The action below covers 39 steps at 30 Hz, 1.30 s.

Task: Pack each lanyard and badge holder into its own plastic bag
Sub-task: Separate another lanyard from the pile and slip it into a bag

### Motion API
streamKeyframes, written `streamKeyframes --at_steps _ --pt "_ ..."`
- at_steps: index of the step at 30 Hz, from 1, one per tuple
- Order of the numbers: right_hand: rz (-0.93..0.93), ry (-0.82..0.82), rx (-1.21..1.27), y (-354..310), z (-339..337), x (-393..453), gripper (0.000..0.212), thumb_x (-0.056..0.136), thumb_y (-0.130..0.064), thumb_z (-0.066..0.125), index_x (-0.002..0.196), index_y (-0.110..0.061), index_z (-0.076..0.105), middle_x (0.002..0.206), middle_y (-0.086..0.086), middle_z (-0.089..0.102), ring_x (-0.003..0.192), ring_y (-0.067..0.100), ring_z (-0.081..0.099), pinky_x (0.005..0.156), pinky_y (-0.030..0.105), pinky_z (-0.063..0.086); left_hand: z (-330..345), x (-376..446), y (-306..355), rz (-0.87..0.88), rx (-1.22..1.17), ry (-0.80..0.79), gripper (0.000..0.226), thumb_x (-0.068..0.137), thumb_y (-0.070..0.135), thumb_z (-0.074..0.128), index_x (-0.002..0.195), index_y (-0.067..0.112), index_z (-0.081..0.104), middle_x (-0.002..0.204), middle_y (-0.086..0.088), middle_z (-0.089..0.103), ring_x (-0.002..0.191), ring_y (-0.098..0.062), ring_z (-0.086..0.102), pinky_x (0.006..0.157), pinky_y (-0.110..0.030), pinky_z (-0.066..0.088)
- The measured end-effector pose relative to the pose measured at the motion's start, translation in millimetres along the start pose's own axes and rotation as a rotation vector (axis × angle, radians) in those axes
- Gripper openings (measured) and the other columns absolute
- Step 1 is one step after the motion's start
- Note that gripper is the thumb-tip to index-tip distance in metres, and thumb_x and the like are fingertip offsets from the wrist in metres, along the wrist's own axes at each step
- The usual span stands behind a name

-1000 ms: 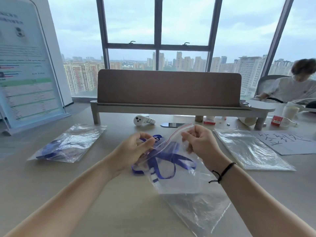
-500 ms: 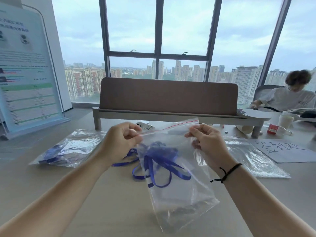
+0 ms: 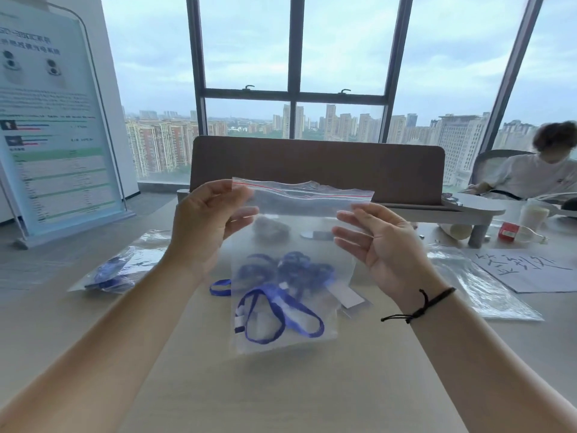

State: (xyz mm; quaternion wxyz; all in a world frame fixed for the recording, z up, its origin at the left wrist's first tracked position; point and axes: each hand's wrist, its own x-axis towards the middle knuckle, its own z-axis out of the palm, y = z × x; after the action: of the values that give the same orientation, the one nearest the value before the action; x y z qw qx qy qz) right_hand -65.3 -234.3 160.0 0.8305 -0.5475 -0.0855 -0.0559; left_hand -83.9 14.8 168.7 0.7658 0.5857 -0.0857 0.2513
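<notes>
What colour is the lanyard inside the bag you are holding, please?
Blue: the lanyard shows clearly through the clear bag in the head view.

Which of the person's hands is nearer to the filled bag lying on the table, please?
Left. The left hand holds the raised plastic bag's corner, above and just right of the filled bag. The right hand is at the raised bag's far side.

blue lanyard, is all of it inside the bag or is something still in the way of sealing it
Mostly inside. One loop of the blue lanyard shows past the left edge of the plastic bag, near the table; whether it hangs outside is unclear. Nothing visible blocks the zip strip.
</notes>
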Motion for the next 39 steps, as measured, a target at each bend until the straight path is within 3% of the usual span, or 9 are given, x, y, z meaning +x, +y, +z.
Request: streamKeyframes --at_steps 4,8,10,14,19,23,27,35,39 --pt "0.017 0.017 0.027 6 5 5 0.010 0.097 -0.012 0.058 0.104 -0.010 0.065 0.102 0.016 0.074 0.077 0.029 0.073 0.086 0.045 0.058 -16 -10 -25 -0.264 0.240 -0.302 0.057 0.066 0.044 0.085 0.115 0.020 0.069 0.113 -0.002 0.076 0.106 -0.025 0.072 0.095 -0.041 0.056" --pt "0.058 0.039 0.075 13 6 12 0.009 0.099 -0.010 0.056 0.096 -0.010 0.064 0.100 0.017 0.074 0.077 0.031 0.073 0.082 0.043 0.061 -34 -28 -76 -0.471 0.574 -0.586 0.025 0.089 0.014 0.073 0.114 0.021 0.074 0.110 0.000 0.076 0.106 -0.020 0.071 0.102 -0.037 0.052" --pt "0.067 0.052 0.072 16 5 18 0.012 0.099 -0.010 0.055 0.093 -0.011 0.064 0.096 0.015 0.074 0.078 0.031 0.072 0.082 0.043 0.061 -37 -31 -96 -0.442 0.648 -0.530 0.019 0.093 0.009 0.068 0.106 0.018 0.077 0.102 -0.003 0.078 0.091 -0.015 0.072 0.091 -0.033 0.052" --pt "0.061 0.103 0.062 19 3 31 0.011 0.099 -0.010 0.055 0.093 -0.011 0.065 0.088 0.012 0.074 0.074 0.030 0.073 0.078 0.039 0.061 -36 -31 -109 -0.517 0.421 -0.293 0.016 0.099 0.008 0.057 0.099 0.005 0.073 0.079 -0.001 0.074 0.061 -0.009 0.065 0.066 -0.025 0.054" --pt "0.076 0.130 0.013 30 1 46 0.010 0.100 -0.013 0.054 0.106 -0.010 0.062 0.103 0.015 0.075 0.083 0.030 0.074 0.082 0.039 0.061 -39 -26 -124 -0.385 0.462 -0.074 0.019 0.101 0.010 0.054 0.091 0.006 0.069 0.061 0.001 0.062 0.041 -0.006 0.045 0.043 -0.020 0.036" --pt "0.188 0.064 -0.190 78 13 43 0.015 0.095 -0.013 0.063 0.110 -0.011 0.063 0.098 0.013 0.075 0.079 0.029 0.068 0.075 0.038 0.056 -59 -20 -137 -0.236 0.704 0.004 0.024 0.102 0.013 0.052 0.082 0.019 0.065 0.064 0.000 0.062 0.045 0.002 0.055 0.048 -0.012 0.042" --pt "0.285 0.032 -0.307 130 41 43 0.017 0.100 -0.011 0.055 0.099 -0.001 0.069 0.085 0.016 0.075 0.071 0.029 0.066 0.064 0.038 0.057 -101 -13 -137 -0.173 0.957 -0.041 0.023 0.103 0.026 0.049 0.086 0.025 0.064 0.069 0.004 0.066 0.066 -0.011 0.062 0.060 -0.027 0.042" --pt "0.386 -0.073 -0.436 199 136 88 0.029 0.100 -0.006 0.041 0.089 0.005 0.065 0.078 0.020 0.075 0.063 0.035 0.071 0.062 0.048 0.061 -218 16 -122 -0.227 1.261 -0.017 0.022 0.102 0.036 0.048 0.096 0.027 0.067 0.093 0.008 0.072 0.086 -0.014 0.066 0.075 -0.031 0.051" --pt "0.454 -0.097 -0.355 213 198 126 0.030 0.101 -0.007 0.034 0.085 -0.003 0.059 0.069 0.015 0.071 0.052 0.026 0.064 0.053 0.035 0.056 -259 63 -97 -0.197 1.258 0.128 0.021 0.098 0.038 0.057 0.095 0.022 0.070 0.090 0.005 0.065 0.087 -0.018 0.065 0.071 -0.029 0.042"
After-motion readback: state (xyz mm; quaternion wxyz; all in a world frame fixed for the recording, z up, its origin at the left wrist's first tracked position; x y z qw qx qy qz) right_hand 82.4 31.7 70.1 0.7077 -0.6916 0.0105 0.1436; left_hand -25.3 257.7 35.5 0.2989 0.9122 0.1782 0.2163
